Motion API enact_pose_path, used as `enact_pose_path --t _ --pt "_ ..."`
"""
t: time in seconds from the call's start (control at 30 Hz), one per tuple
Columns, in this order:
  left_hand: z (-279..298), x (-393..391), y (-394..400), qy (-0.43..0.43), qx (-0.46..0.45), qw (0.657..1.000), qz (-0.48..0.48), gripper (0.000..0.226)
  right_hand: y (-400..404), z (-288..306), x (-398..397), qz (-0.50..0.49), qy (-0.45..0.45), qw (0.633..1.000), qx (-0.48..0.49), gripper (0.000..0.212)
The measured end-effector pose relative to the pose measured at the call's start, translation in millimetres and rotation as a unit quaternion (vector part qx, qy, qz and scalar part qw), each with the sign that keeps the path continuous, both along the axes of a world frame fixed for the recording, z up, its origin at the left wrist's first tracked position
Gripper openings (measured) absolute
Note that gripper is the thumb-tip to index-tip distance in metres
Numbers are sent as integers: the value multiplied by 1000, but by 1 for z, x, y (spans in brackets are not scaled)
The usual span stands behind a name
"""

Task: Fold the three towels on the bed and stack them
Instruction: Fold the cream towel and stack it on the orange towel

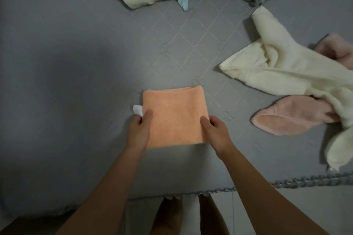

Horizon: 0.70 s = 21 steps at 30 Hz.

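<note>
Both forearms reach forward; left grip [140,127] and right grip [214,129] pinch orange towel [174,116] sides.

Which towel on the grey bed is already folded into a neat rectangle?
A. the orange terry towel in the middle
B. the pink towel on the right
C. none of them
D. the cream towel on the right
A: the orange terry towel lies as a flat rectangle, gripped at its side edges by the left hand and the right hand, while the cream towel and the pink towel lie crumpled together.
</note>
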<state>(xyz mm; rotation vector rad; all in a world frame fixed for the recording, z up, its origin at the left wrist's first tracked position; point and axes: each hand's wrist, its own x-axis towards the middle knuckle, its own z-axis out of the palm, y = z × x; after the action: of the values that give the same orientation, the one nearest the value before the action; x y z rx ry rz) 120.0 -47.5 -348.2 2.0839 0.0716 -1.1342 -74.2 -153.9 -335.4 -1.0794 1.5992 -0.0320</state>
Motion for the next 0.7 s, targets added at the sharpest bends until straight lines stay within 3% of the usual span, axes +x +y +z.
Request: enact_pose_path --t 0.13,0.23,0.37,0.5,0.6,0.7 --pt "13 25 -2 -47 -40 998 -3 37 5 12 16 6 -49 999 -23 16" --pt "16 41 0 -88 -15 994 -60 14 7 8 18 56 -13 998 -10 17" --pt "30 17 -7 -193 50 959 -202 46 -8 7 -16 69 41 994 -77 23" --pt "61 -71 -17 -274 -36 912 -305 53 -36 19 -82 71 102 984 -130 27" --pt "68 -142 -29 -192 -125 903 -363 42 -60 29 -145 56 132 977 -158 31" --pt "62 -205 -49 -94 -145 894 -414 38 -82 43 -214 0 155 971 -183 38"
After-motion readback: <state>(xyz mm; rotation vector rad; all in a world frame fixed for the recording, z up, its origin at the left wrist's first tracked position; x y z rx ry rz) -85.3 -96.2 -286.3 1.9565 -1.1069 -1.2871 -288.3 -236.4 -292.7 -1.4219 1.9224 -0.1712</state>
